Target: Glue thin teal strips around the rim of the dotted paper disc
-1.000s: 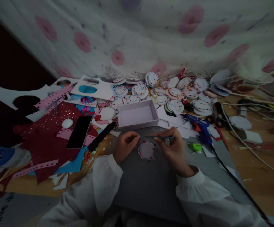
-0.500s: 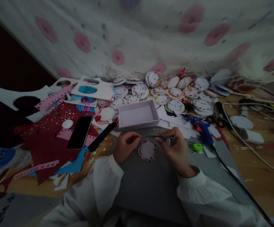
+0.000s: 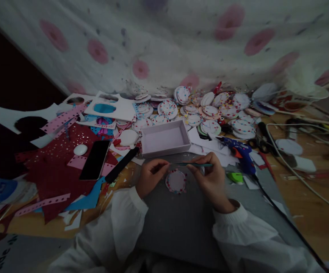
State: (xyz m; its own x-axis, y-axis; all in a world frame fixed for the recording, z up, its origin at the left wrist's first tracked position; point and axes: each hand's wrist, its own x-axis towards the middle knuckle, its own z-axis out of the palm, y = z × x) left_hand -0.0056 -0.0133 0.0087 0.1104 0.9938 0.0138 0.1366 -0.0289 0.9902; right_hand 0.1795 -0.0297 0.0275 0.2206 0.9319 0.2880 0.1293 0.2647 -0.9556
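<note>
Thin dark tool, slender and straight, held level above the mat, pinched near its right end by the right hand, its left tip meeting the pinched fingertips of the left hand. Small round disc, pale in the middle, edged with red, pink and blue dots, lying flat on the grey mat between both hands, just below the tool, touched by neither as far as can be told

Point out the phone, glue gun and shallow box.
phone (image 3: 94,159), head view, middle of its dark screen.
glue gun (image 3: 242,153), head view, blue body.
shallow box (image 3: 149,151), head view, near wall.
</note>
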